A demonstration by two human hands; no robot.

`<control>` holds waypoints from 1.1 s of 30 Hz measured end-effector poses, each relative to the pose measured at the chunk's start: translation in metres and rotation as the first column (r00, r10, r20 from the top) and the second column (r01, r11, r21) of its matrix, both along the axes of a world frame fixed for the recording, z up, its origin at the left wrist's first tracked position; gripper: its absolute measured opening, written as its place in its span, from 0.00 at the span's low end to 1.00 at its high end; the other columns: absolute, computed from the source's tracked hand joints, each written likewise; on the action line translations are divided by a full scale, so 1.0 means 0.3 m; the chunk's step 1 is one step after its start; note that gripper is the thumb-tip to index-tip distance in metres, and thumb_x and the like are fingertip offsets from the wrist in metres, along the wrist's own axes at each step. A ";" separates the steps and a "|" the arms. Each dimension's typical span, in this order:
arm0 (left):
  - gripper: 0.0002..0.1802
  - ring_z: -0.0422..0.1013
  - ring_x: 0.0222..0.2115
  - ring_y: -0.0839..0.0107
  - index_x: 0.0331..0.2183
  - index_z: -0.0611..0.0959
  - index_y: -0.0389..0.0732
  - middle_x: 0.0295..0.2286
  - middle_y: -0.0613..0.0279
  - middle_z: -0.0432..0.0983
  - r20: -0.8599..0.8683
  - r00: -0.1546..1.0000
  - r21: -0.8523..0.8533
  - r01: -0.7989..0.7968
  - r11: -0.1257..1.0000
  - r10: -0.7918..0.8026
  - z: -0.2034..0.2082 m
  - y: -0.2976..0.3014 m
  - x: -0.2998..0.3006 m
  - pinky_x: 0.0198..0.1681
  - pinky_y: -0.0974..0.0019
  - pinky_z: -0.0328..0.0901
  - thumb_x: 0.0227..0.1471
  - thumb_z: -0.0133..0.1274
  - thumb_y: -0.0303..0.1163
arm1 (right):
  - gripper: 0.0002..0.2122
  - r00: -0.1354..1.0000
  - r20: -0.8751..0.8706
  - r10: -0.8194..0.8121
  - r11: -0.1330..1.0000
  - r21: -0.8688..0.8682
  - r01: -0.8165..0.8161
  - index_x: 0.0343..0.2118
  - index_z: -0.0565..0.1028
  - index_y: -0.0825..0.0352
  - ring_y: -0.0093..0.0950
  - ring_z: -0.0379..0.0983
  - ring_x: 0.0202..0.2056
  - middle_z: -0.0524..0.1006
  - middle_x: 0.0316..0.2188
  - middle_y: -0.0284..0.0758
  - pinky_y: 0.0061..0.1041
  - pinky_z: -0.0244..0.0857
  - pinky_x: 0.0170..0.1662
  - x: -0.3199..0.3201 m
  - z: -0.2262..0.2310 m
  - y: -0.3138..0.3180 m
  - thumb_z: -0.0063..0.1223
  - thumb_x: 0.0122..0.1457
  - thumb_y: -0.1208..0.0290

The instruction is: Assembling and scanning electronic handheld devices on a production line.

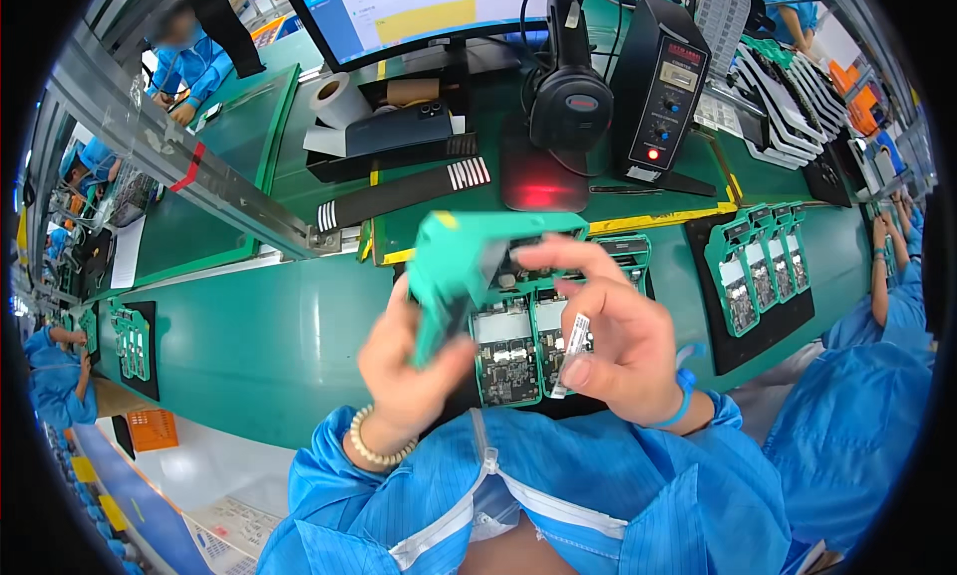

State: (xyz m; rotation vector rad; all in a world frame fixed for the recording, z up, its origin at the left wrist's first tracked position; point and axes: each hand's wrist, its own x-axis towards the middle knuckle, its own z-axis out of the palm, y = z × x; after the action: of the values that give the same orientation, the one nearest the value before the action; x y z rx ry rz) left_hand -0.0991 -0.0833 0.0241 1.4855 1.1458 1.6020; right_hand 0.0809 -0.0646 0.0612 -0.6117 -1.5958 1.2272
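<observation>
My left hand [404, 366] grips a green plastic housing [449, 261], tilted and lifted above the bench and smeared by motion. Its fingers and thumb close around the lower part. A narrow white printed label [575, 354] is at the thumb of my right hand [633, 346], which holds it pinched. The right index finger reaches up beside the housing's right arm; whether it touches I cannot tell. Below both hands, green frames with circuit boards [508, 366] lie side by side, partly covered by my hands.
Behind stands a black barcode scanner [568, 107] over a red-lit base, beside a black control box [663, 87] with knobs. A monitor [429, 2] and a black tray [384, 161] are further left. More framed boards [763, 271] lie at right. A metal post [189, 166] slants across the left; co-workers sit both sides.
</observation>
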 end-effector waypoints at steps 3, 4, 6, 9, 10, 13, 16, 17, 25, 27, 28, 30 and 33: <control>0.05 0.65 0.24 0.78 0.28 0.72 0.38 0.22 0.67 0.68 0.631 0.773 -0.315 0.180 0.932 0.064 0.002 0.144 0.033 0.30 0.73 0.62 0.43 0.50 0.25 | 0.10 0.997 -0.063 -0.051 0.993 -0.107 0.044 0.22 0.65 0.66 0.35 0.57 0.46 0.64 0.42 0.42 0.33 0.46 0.50 -0.005 -0.057 -0.024 0.54 0.44 0.69; 0.06 0.66 0.26 0.76 0.28 0.71 0.39 0.22 0.68 0.66 0.657 0.752 -0.332 0.224 0.916 0.055 -0.018 0.190 0.027 0.33 0.67 0.62 0.44 0.49 0.27 | 0.10 0.989 0.028 -0.147 0.989 -0.007 0.147 0.22 0.64 0.67 0.35 0.58 0.45 0.65 0.41 0.41 0.33 0.48 0.49 0.001 -0.082 -0.026 0.53 0.44 0.69; 0.06 0.66 0.28 0.73 0.28 0.69 0.41 0.22 0.68 0.64 0.682 0.730 -0.346 0.270 0.898 0.043 -0.050 0.269 0.026 0.36 0.60 0.62 0.44 0.48 0.29 | 0.10 0.943 0.179 -0.282 0.957 0.121 0.263 0.22 0.64 0.67 0.36 0.59 0.45 0.65 0.40 0.41 0.33 0.49 0.49 0.038 -0.148 -0.028 0.54 0.43 0.70; 0.05 0.66 0.28 0.72 0.27 0.69 0.44 0.22 0.70 0.63 0.702 0.709 -0.400 0.312 0.862 0.069 -0.050 0.343 0.044 0.38 0.55 0.60 0.45 0.48 0.30 | 0.10 0.836 0.328 -0.440 0.895 0.233 0.380 0.21 0.64 0.67 0.36 0.60 0.43 0.66 0.39 0.41 0.31 0.51 0.47 0.092 -0.223 -0.059 0.54 0.41 0.71; 0.05 0.66 0.28 0.72 0.27 0.69 0.44 0.22 0.70 0.63 0.704 0.707 -0.401 0.313 0.861 0.071 -0.052 0.356 0.043 0.39 0.53 0.59 0.45 0.49 0.30 | 0.10 0.838 0.323 -0.440 0.898 0.170 0.406 0.21 0.64 0.67 0.36 0.61 0.42 0.66 0.39 0.41 0.31 0.52 0.46 0.109 -0.248 -0.072 0.54 0.41 0.71; 0.05 0.66 0.28 0.71 0.27 0.70 0.45 0.22 0.70 0.63 0.712 0.698 -0.400 0.313 0.861 0.077 -0.063 0.366 0.042 0.40 0.50 0.57 0.45 0.49 0.30 | 0.10 0.832 0.322 -0.451 0.889 0.082 0.451 0.20 0.64 0.67 0.35 0.62 0.40 0.67 0.38 0.41 0.29 0.53 0.44 0.140 -0.269 -0.099 0.54 0.41 0.72; 0.05 0.66 0.28 0.72 0.28 0.70 0.43 0.22 0.70 0.64 0.720 0.692 -0.386 0.324 0.864 0.063 -0.066 0.350 0.043 0.38 0.55 0.60 0.45 0.48 0.30 | 0.10 0.835 0.306 -0.457 0.887 0.084 0.455 0.20 0.64 0.67 0.35 0.62 0.40 0.66 0.38 0.41 0.29 0.53 0.43 0.147 -0.263 -0.104 0.55 0.40 0.72; 0.05 0.66 0.28 0.72 0.28 0.70 0.43 0.22 0.70 0.64 0.717 0.694 -0.388 0.330 0.861 0.057 -0.053 0.322 0.050 0.38 0.55 0.60 0.45 0.48 0.30 | 0.10 0.843 0.302 -0.446 0.893 0.088 0.441 0.20 0.64 0.67 0.35 0.61 0.42 0.66 0.39 0.41 0.30 0.52 0.45 0.143 -0.240 -0.097 0.55 0.40 0.72; 0.18 0.69 0.30 0.57 0.27 0.78 0.36 0.26 0.56 0.70 -0.589 0.807 0.459 0.379 0.803 -0.044 -0.007 0.006 -0.006 0.43 0.49 0.57 0.23 0.59 0.25 | 0.12 0.994 0.099 -0.041 0.989 0.143 0.027 0.25 0.68 0.65 0.38 0.52 0.52 0.61 0.48 0.45 0.42 0.30 0.56 0.082 0.017 0.025 0.58 0.39 0.67; 0.15 0.69 0.31 0.56 0.22 0.78 0.40 0.27 0.59 0.71 -0.574 0.819 0.491 0.357 0.795 -0.013 -0.005 -0.018 -0.008 0.44 0.44 0.53 0.21 0.62 0.27 | 0.12 0.990 0.141 0.005 0.987 0.161 -0.028 0.25 0.68 0.66 0.37 0.53 0.52 0.61 0.48 0.46 0.43 0.29 0.56 0.049 0.031 0.026 0.59 0.40 0.67; 0.14 0.69 0.31 0.57 0.21 0.78 0.42 0.26 0.62 0.71 -0.619 0.785 0.466 0.366 0.805 0.002 0.011 -0.024 -0.012 0.45 0.46 0.54 0.21 0.62 0.28 | 0.14 0.991 0.130 0.043 0.989 0.132 -0.060 0.23 0.68 0.65 0.40 0.51 0.53 0.60 0.48 0.50 0.43 0.26 0.56 0.037 0.026 0.028 0.59 0.39 0.63; 0.12 0.70 0.31 0.62 0.20 0.78 0.45 0.24 0.70 0.71 -0.647 0.760 0.509 0.368 0.778 0.064 0.013 -0.031 -0.020 0.44 0.50 0.56 0.24 0.62 0.28 | 0.15 0.992 0.123 0.041 0.991 0.125 -0.056 0.20 0.67 0.64 0.41 0.50 0.54 0.60 0.48 0.53 0.44 0.24 0.56 0.018 0.028 0.019 0.60 0.38 0.60; 0.12 0.70 0.29 0.64 0.20 0.77 0.45 0.21 0.72 0.69 -0.719 0.686 0.498 0.399 0.770 0.109 -0.002 -0.043 -0.060 0.44 0.50 0.56 0.24 0.61 0.27 | 0.16 0.969 0.240 0.059 0.973 0.205 -0.110 0.22 0.66 0.64 0.39 0.52 0.53 0.63 0.46 0.49 0.42 0.29 0.56 0.015 0.053 0.023 0.62 0.37 0.63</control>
State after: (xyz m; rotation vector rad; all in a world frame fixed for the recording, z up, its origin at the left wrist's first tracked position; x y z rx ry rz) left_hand -0.1171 -0.0962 0.0236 2.7696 0.8115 1.3420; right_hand 0.0853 -0.0577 0.0769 -0.5669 -1.9407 1.0528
